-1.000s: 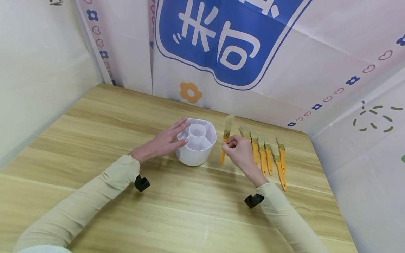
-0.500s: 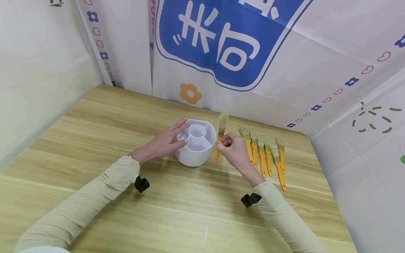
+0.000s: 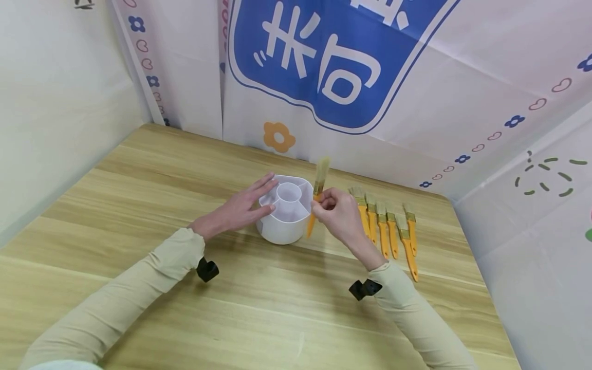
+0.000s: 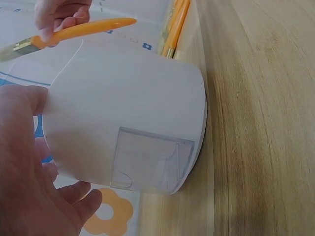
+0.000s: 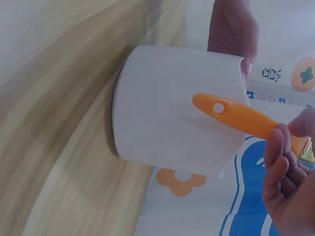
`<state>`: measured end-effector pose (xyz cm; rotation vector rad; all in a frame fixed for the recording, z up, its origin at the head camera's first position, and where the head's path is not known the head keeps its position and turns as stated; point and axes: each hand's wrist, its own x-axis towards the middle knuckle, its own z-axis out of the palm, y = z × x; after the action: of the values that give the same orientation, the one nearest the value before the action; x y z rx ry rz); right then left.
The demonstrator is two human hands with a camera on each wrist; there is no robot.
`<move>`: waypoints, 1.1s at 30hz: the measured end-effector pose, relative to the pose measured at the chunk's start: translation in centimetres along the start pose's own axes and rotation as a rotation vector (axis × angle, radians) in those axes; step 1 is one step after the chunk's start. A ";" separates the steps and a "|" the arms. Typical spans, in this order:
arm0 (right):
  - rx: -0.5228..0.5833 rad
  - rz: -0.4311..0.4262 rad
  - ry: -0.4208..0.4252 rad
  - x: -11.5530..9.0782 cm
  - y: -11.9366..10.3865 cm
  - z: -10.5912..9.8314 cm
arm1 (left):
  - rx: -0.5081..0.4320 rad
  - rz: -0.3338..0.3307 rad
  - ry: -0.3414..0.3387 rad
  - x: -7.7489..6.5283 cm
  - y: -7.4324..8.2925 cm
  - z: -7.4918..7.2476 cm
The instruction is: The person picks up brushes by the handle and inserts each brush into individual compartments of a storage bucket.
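A white divided organizer point(image 3: 283, 229) with a round middle compartment stands upright on the table. My left hand point(image 3: 238, 208) rests at its left rim, fingers extended along the edge and thumb over the near rim. In my right hand point(image 3: 341, 213), thumb and fingers pinch a paintbrush point(image 3: 319, 180) by its orange handle, bristles up. The handle's lower end overlaps the organizer's right side in the head view. Seen from the right wrist, the orange handle point(image 5: 241, 115) passes in front of the white wall point(image 5: 172, 108). The left wrist view shows a clear label pocket point(image 4: 152, 160) on the organizer.
Several more paintbrushes point(image 3: 383, 234) with orange handles lie side by side on the wooden table point(image 3: 259, 308), right of my right hand. A printed wall sheet point(image 3: 407, 149) rises behind the table's back edge, and white walls flank both sides.
My right hand has moved left with the paintbrush, from beside the organizer up to its right rim. The left hand and the organizer have stayed in place.
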<state>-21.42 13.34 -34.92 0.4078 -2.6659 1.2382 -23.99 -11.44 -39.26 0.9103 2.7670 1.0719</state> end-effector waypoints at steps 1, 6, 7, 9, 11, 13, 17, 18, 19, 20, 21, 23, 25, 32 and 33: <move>0.003 -0.006 0.000 0.1 -0.1 0.0 | -0.001 0.001 0.002 0.0 0.0 0.0; 0.043 -0.037 0.002 0.3 -0.9 0.1 | 0.000 0.003 0.002 0.0 -0.1 0.1; 0.053 -0.040 0.003 0.4 -1.1 0.1 | 0.002 0.002 0.000 0.0 -0.1 0.1; 0.073 -0.045 0.007 0.6 -1.4 0.1 | 0.003 0.001 -0.003 0.0 -0.1 0.2; 0.090 -0.049 0.013 0.7 -1.7 0.1 | 0.001 0.000 -0.006 0.0 -0.1 0.2; 0.106 -0.059 0.024 0.8 -2.1 0.1 | -0.003 -0.004 -0.007 0.0 -0.1 0.1; 0.148 -0.102 0.055 1.2 -2.8 0.2 | -0.013 -0.010 -0.011 0.0 0.0 0.0; 0.155 -0.117 0.063 1.3 -2.9 0.3 | -0.014 -0.012 -0.013 -0.1 0.0 0.0; 0.159 -0.135 0.072 1.4 -3.0 0.4 | -0.017 -0.014 -0.014 -0.1 0.1 0.0; 0.161 -0.154 0.079 1.6 -3.0 0.6 | -0.016 -0.013 -0.014 -0.1 0.1 -0.1; 0.157 -0.172 0.085 1.7 -3.1 0.9 | -0.015 -0.013 -0.015 -0.1 0.0 -0.1; 0.139 -0.207 0.086 1.9 -3.0 1.4 | -0.011 -0.007 -0.013 0.0 0.0 0.0; 0.110 -0.237 0.080 1.9 -2.7 2.1 | -0.010 0.002 -0.008 0.0 -0.1 0.0; -0.088 -0.233 0.017 1.3 -1.7 3.6 | -0.017 0.015 0.003 0.0 -0.1 0.1; -0.125 -0.234 0.006 1.2 -1.6 3.8 | -0.017 0.016 0.005 0.0 -0.1 0.2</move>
<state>-22.22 9.23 -35.81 0.6714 -2.5823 0.9983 -24.01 -11.43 -39.46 0.9310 2.7543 1.0998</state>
